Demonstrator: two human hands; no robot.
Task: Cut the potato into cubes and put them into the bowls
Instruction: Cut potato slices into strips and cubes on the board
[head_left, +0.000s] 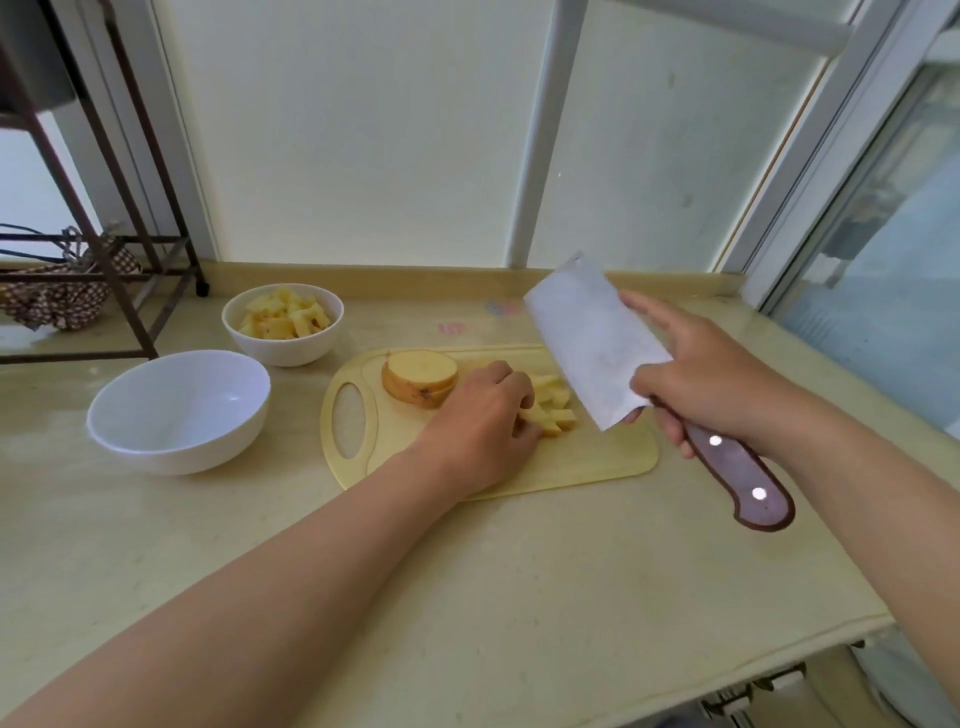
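On cutting board (597, 462), left fingers (519, 387) curled round potato cubes (553, 410), right fingers (655, 315) gripping cleaver (592, 343)

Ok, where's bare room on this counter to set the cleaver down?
Bare counter: between the cutting board and the near edge, and right of the board. Crowded: the board, with potato half, cubes, left hand; empty bowl, full bowl at its left.

I see a matt grey metal cleaver blade (592, 343), its dark wood-look handle (737, 475) with shiny rivets, a glossy white front bowl (176, 410) and back bowl (283, 348), a smooth plastic cutting board (597, 457), and a faintly polished, stone-like countertop (467, 597).
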